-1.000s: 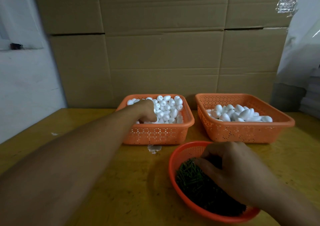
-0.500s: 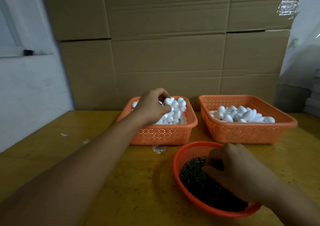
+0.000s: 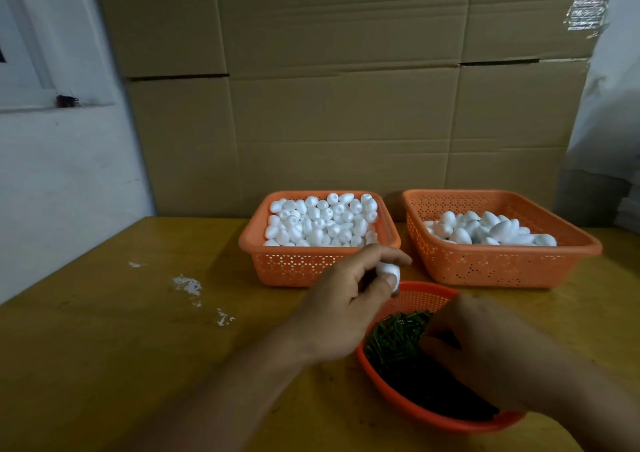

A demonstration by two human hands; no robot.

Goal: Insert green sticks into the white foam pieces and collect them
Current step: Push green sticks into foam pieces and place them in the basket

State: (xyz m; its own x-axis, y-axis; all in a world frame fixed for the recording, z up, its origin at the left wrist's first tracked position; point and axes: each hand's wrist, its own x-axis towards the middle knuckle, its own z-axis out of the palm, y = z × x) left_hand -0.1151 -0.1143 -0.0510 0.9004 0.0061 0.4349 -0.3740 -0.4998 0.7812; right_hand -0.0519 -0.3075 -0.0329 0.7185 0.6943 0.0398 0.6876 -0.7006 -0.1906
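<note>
Left hand: your left hand [image 3: 341, 316] pinches one white foam piece [image 3: 389, 271] between thumb and fingertips, just above the round basket's 11 o'clock rim.
Right hand: your right hand [image 3: 491, 351] rests in the green sticks [image 3: 394, 339], fingers curled down; whether they grip one, I cannot tell.
Surface: yellow surface [image 3: 138, 347] carries everything.
Right basket: at 1 o'clock, right basket [image 3: 498, 264] holds larger foam pieces.
Left basket: at 12 o'clock, left basket [image 3: 294, 264] is full of foam pieces.
Round basket: round basket [image 3: 420, 295] holds the sticks.

A yellow wooden table [image 3: 104, 365] bears three orange baskets [image 3: 294, 264] and white crumbs [image 3: 187, 284].
</note>
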